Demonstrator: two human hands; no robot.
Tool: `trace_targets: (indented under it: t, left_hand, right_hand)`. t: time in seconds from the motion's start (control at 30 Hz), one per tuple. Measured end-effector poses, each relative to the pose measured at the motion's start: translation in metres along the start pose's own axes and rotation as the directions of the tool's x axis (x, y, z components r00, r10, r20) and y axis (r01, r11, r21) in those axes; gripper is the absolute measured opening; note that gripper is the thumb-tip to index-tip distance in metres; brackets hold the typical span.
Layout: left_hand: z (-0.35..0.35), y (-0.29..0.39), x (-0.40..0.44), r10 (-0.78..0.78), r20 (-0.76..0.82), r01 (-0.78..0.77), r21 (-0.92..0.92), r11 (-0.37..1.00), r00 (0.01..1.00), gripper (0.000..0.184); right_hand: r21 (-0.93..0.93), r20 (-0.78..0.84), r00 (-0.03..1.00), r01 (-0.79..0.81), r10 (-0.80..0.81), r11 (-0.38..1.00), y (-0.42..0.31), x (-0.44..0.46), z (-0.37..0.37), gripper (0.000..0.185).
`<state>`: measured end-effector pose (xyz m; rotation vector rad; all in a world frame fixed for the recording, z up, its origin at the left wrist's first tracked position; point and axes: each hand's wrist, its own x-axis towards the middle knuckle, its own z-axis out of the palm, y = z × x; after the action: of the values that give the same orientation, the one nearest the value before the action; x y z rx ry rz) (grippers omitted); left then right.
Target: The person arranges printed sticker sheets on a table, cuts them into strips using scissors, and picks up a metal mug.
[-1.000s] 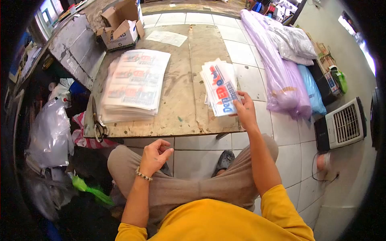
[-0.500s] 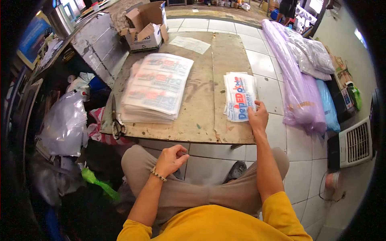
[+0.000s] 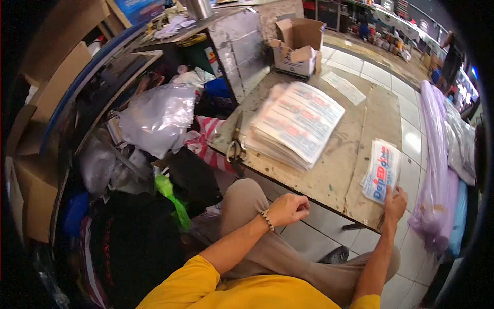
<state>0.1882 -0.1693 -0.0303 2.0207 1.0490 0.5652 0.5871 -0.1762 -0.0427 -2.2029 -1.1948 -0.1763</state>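
My right hand (image 3: 395, 204) is at the lower right corner of a small stack of printed sheets (image 3: 382, 170) near the table's right edge. Its thumb rests on the top sheet and the other fingers are apart from it, bent along the stack's side. The sheets carry red and blue lettering. My left hand (image 3: 289, 209), with a beaded bracelet on its wrist, hovers above my lap before the table's front edge. Its fingers are curled in, and nothing shows in them. A taller pile of larger printed sheets (image 3: 296, 126) lies on the table, left of the small stack.
Scissors (image 3: 236, 141) lie at the table's (image 3: 329, 188) left edge. An open cardboard box (image 3: 294, 61) and a flat sheet (image 3: 343, 87) are at the back. Plastic bags (image 3: 157, 118) crowd the left; purple wrapped rolls (image 3: 435, 175) stand right. A person (image 3: 454, 56) is far off.
My view has swung left, so the table appears farther right and more of the left-hand clutter shows. Both hands have stayed nearly in place, the right one still at the small stack.
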Motion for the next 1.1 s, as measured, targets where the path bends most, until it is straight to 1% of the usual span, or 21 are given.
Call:
trace_targets:
  t: [0.03,0.1,0.13,0.2,0.23,0.27,0.3,0.4,0.43,0.47,0.5,0.57,0.63,0.73,0.77,0.83,0.87,0.97,1.0,1.03,1.1]
  left_hand:
    - [-0.012,0.003,0.003,-0.01,-0.09,0.012,0.015,1.0,0.996,0.026]
    - [-0.044,0.011,0.02,-0.021,-0.258,0.032,0.039,0.999,0.966,0.023]
    - [-0.062,0.021,0.028,-0.034,-0.279,0.04,0.016,0.999,0.96,0.023]
    - [-0.099,0.041,0.045,-0.059,-0.33,0.052,-0.031,0.998,0.942,0.023]
    - [-0.109,0.042,0.054,-0.045,-0.366,0.051,0.008,0.999,0.93,0.024]
    - [-0.117,0.042,0.065,-0.028,-0.398,0.051,0.047,0.998,0.917,0.025]
    - [-0.125,0.041,0.074,-0.01,-0.428,0.05,0.083,0.995,0.904,0.026]
    - [-0.147,0.001,0.094,-0.098,-0.652,0.21,0.096,0.973,0.752,0.028]
    - [-0.155,-0.014,0.092,-0.113,-0.705,0.311,0.158,0.937,0.7,0.029]
    - [-0.158,-0.046,0.092,-0.044,-0.752,0.32,0.226,0.92,0.658,0.032]
    - [-0.155,-0.085,0.086,-0.105,-0.736,0.396,0.233,0.888,0.669,0.033]
    - [-0.146,-0.075,0.076,-0.267,-0.66,0.466,0.142,0.873,0.702,0.034]
    - [-0.14,-0.073,0.075,-0.201,-0.653,0.437,0.219,0.872,0.73,0.043]
    - [-0.142,-0.069,0.081,-0.052,-0.586,0.324,0.369,0.871,0.808,0.052]
    - [-0.142,-0.068,0.082,0.0,-0.552,0.278,0.42,0.864,0.834,0.054]
    - [-0.136,-0.074,0.085,0.031,-0.461,0.227,0.493,0.84,0.887,0.056]
    - [-0.132,-0.078,0.089,0.047,-0.417,0.199,0.527,0.826,0.908,0.058]
    - [-0.12,-0.089,0.096,-0.099,-0.316,0.252,0.49,0.834,0.944,0.063]
    - [-0.117,-0.087,0.093,-0.018,-0.386,0.231,0.515,0.826,0.923,0.058]
    - [-0.121,-0.082,0.093,-0.018,-0.381,0.226,0.509,0.83,0.924,0.054]
    - [-0.126,-0.076,0.096,-0.02,-0.372,0.216,0.493,0.843,0.928,0.046]
  right_hand:
    - [0.023,0.01,0.999,-0.045,0.045,0.999,-0.007,0.0,-0.01,0.045]
    - [0.086,-0.111,0.987,0.125,-0.115,0.988,-0.006,0.002,-0.015,0.036]
    - [0.109,-0.174,0.966,0.21,-0.189,0.972,-0.005,0.001,-0.016,0.032]
    - [0.241,-0.108,0.972,0.23,-0.209,0.943,-0.016,-0.003,-0.016,0.023]
    - [0.304,-0.079,0.972,0.237,-0.224,0.923,-0.023,-0.005,-0.016,0.018]
    - [0.378,0.015,0.975,0.198,-0.22,0.904,-0.031,-0.012,-0.017,0.01]
    - [0.408,0.055,0.955,0.244,-0.291,0.88,-0.04,-0.02,-0.017,0.009]
    - [0.483,0.155,0.871,0.345,-0.467,0.805,-0.065,-0.048,-0.014,0.007]
    - [0.5,0.18,0.843,0.365,-0.507,0.785,-0.073,-0.056,-0.014,0.006]
    - [0.548,0.237,0.822,0.327,-0.518,0.77,-0.087,-0.064,-0.016,0.005]
    - [0.589,0.304,0.794,0.278,-0.526,0.759,-0.095,-0.069,-0.015,0.005]
    - [0.578,0.281,0.766,0.346,-0.578,0.739,-0.102,-0.073,-0.001,0.006]
    - [0.552,0.284,0.752,0.379,-0.595,0.742,-0.119,-0.074,0.005,0.007]
    - [0.606,0.273,0.772,0.325,-0.574,0.726,-0.137,-0.076,0.025,0.009]
    - [0.616,0.226,0.756,0.378,-0.614,0.691,-0.145,-0.076,0.031,0.012]
    - [0.632,0.129,0.71,0.479,-0.692,0.609,-0.165,-0.076,0.044,0.022]
    - [0.62,0.135,0.7,0.492,-0.701,0.611,-0.179,-0.076,0.047,0.029]
    - [0.59,0.134,0.683,0.527,-0.718,0.612,-0.218,-0.072,0.063,0.048]
    - [0.579,0.122,0.684,0.539,-0.719,0.612,-0.228,-0.071,0.073,0.053]
    - [0.568,0.111,0.684,0.552,-0.721,0.611,-0.238,-0.071,0.083,0.057]
    - [0.499,0.104,0.672,0.602,-0.733,0.623,-0.248,-0.071,0.102,0.056]
